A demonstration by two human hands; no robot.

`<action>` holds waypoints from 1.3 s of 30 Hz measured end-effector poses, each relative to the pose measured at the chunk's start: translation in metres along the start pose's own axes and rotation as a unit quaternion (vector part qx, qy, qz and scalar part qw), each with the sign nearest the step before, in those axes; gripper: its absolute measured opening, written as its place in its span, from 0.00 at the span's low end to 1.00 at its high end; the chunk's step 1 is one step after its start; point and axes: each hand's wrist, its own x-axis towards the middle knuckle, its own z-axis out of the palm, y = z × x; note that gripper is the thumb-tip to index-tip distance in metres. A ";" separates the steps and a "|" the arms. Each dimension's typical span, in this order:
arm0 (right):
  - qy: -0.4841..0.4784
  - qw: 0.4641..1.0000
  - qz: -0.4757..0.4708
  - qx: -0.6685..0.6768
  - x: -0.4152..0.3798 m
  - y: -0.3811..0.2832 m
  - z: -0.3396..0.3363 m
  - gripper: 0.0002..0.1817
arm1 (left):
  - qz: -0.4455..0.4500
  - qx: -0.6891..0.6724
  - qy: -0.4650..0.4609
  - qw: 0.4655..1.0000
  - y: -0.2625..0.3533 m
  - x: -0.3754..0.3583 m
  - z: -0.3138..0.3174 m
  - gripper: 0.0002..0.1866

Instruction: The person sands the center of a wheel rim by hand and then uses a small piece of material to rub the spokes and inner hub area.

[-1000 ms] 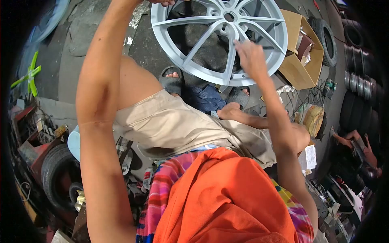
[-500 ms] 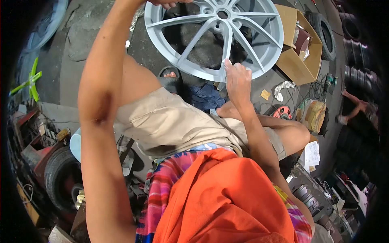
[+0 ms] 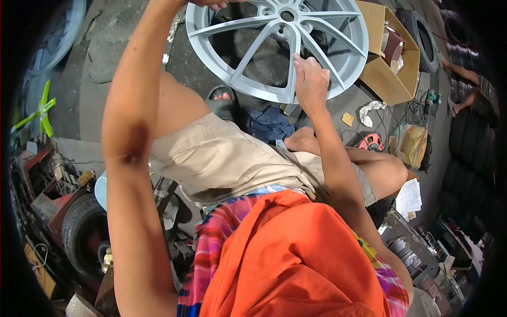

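A grey alloy wheel with thin paired spokes lies face up beyond my knees, its far edge cut off by the top of the view. At its upper left is my left hand, mostly out of frame, its visible fingers curled at the wheel. My right hand is closed, fingertips pressed to a near spoke. Whether anything small sits under those fingers is hidden.
Right of the wheel stand an open cardboard box and a tire. A dark blue cloth lies below the wheel. A red round tool, a green power tool and cords are farther right. Another person's leg shows there.
My right hand has slid up along the spoke, toward the wheel's hub. The left hand stays at the wheel's upper left. At the far right, the other person's limbs have shifted.
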 end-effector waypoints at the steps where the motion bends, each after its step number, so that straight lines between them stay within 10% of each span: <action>1: 0.004 1.000 -0.002 0.000 -0.004 0.000 0.001 0.13 | 0.000 0.002 0.004 1.000 -0.001 -0.001 0.002 0.26; 12: 0.000 0.992 -0.061 -0.110 0.050 0.030 0.014 0.15 | 0.021 -0.064 -0.014 0.998 -0.019 0.002 0.008 0.26; 18: -0.220 0.974 0.007 -0.048 0.150 0.073 0.036 0.19 | -0.009 -0.093 -0.022 0.995 -0.015 0.004 0.007 0.27; 30: -0.055 0.991 -0.106 -0.055 -0.038 0.014 -0.020 0.16 | -0.032 -0.053 -0.061 0.996 -0.012 0.021 0.013 0.29; 39: -0.074 0.964 -0.181 -0.177 -0.023 0.017 -0.017 0.16 | 0.254 0.140 0.087 0.953 0.041 0.074 0.127 0.26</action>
